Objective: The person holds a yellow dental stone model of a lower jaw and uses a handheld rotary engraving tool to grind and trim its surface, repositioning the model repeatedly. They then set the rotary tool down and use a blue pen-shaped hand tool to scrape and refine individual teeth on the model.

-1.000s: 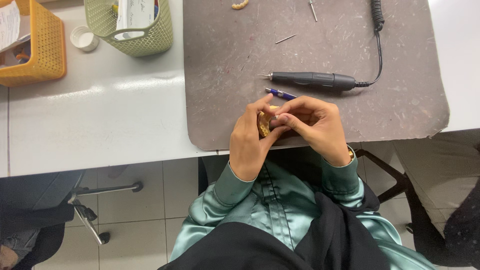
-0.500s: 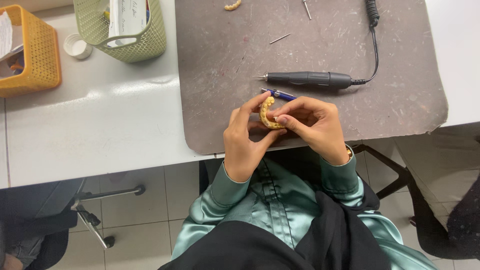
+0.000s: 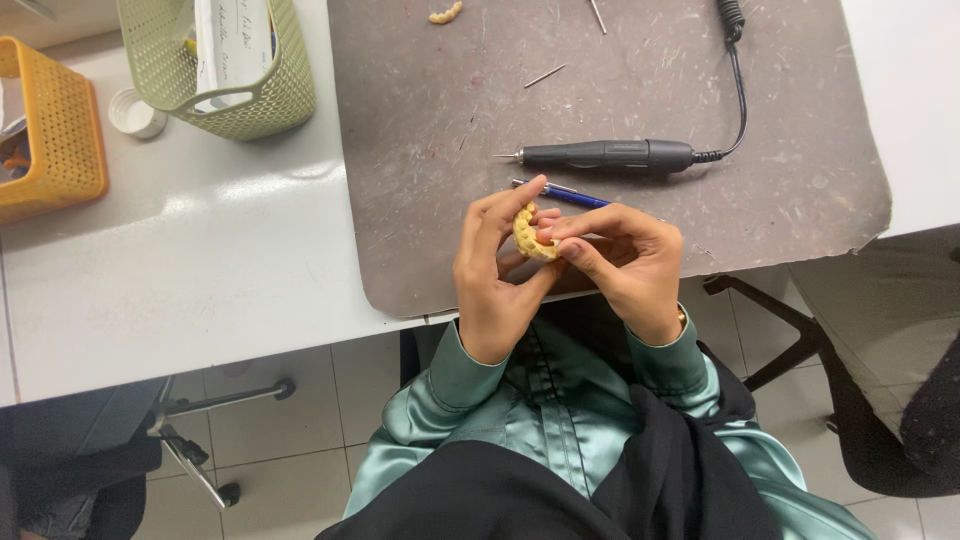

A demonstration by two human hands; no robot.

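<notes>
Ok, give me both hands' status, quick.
Left hand: closed on the yellow dental model.
Right hand: fingertips pinch the same model; a blue pen passes behind it.

A pale grey table point(image 3: 200, 270) is seen from above, with a scuffed brown mat point(image 3: 620, 80) laid over its right half. Light is reflected softly off the tabletop near the left baskets. The floor point(image 3: 290, 440) below is covered in light square tiles. A metal chair base point(image 3: 190, 440) is parked lower left, and a dark chair leg point(image 3: 790, 340) is spotted on the right.
</notes>
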